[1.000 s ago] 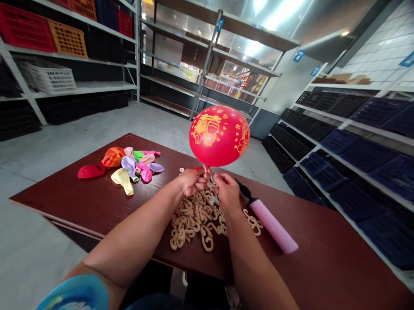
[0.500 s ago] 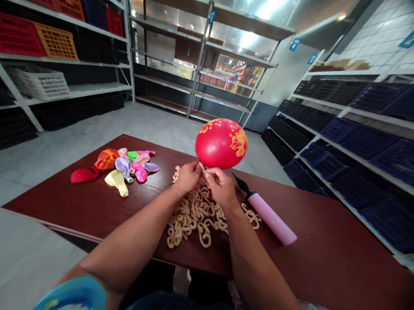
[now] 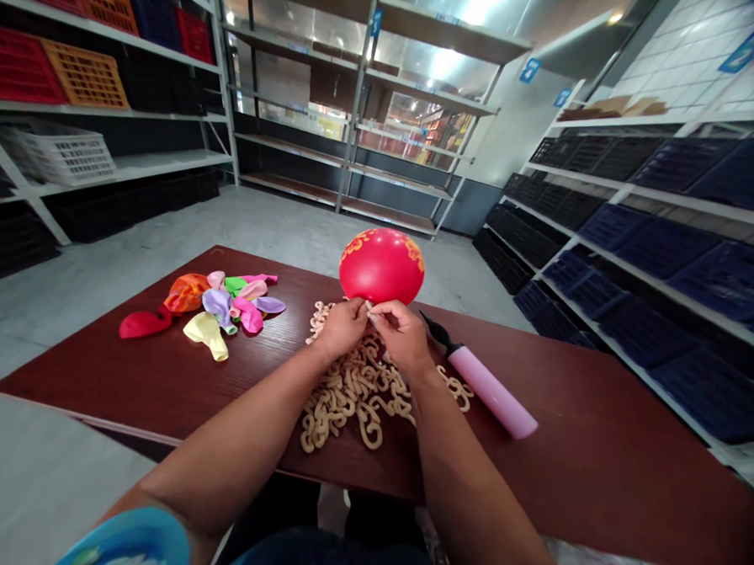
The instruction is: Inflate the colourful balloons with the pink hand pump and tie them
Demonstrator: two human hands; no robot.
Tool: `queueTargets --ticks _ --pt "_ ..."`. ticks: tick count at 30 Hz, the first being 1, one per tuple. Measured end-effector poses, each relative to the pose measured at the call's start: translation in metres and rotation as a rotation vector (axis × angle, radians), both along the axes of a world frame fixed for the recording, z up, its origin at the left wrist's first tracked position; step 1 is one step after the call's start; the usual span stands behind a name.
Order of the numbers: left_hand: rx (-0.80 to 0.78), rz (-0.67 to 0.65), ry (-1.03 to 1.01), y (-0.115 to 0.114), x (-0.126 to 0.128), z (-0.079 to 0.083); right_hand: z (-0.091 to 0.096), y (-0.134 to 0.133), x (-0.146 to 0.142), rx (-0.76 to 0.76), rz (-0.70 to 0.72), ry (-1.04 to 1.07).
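Note:
An inflated red balloon (image 3: 381, 265) with gold print sits just above my two hands. My left hand (image 3: 341, 326) and my right hand (image 3: 402, 333) are both pinched on the balloon's neck, fingertips meeting under it. Below my hands lies a heap of beige plastic clips (image 3: 351, 393) on the dark red-brown table (image 3: 167, 369). A pink hand pump (image 3: 487, 386) with a black nozzle lies to the right of my right hand.
A pile of limp balloons in several colours (image 3: 210, 304) lies at the table's far left. Metal shelving with red, orange, white and black crates (image 3: 57, 88) lines the left wall. Dark blue bins (image 3: 655, 285) fill shelves on the right.
The balloon has come down and tilted away, so its gold print now shows only along the top. Both hands stayed pinched on its neck and moved slightly lower and left.

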State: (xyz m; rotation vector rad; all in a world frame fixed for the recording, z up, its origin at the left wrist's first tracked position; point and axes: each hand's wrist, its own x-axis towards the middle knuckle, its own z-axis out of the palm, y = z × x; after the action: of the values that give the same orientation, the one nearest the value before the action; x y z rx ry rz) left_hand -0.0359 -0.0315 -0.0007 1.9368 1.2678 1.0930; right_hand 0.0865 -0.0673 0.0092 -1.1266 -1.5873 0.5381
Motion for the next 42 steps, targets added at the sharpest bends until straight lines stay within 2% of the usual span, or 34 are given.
queueTargets --ticks 4,9,13,16,18,25,29,32,35,38,42 --pt "0.064 0.004 0.063 -0.001 0.0 0.0 -0.002 0.001 -0.001 -0.179 0.016 0.209" --pt "0.154 -0.012 0.143 -0.003 -0.002 0.0 -0.001 0.0 0.003 -0.342 0.047 0.273" --pt "0.183 -0.03 0.172 -0.006 -0.002 0.001 -0.001 -0.001 0.006 -0.379 0.062 0.288" --pt "0.176 -0.045 0.167 -0.007 -0.001 0.003 -0.003 0.001 0.006 -0.355 0.065 0.26" --pt "0.155 -0.047 0.123 -0.007 0.001 0.003 -0.005 0.003 0.004 -0.308 0.015 0.229" --pt "0.078 -0.004 -0.066 -0.009 0.01 0.001 -0.012 0.005 -0.006 -0.059 -0.408 0.046" --pt "0.043 -0.067 -0.154 -0.007 0.011 -0.004 -0.008 0.002 -0.007 0.008 -0.497 -0.038" --pt "0.021 -0.048 -0.141 -0.004 0.008 -0.005 -0.003 -0.001 -0.009 0.081 -0.44 -0.05" --pt "0.006 0.024 -0.098 -0.001 0.004 -0.002 0.0 -0.005 -0.01 0.116 -0.283 -0.078" --pt "-0.006 0.08 -0.069 0.001 0.001 -0.001 -0.001 -0.005 -0.009 -0.006 -0.161 0.019" --pt "0.018 0.046 -0.066 0.001 0.001 -0.001 -0.005 0.0 -0.008 -0.182 -0.082 0.311"
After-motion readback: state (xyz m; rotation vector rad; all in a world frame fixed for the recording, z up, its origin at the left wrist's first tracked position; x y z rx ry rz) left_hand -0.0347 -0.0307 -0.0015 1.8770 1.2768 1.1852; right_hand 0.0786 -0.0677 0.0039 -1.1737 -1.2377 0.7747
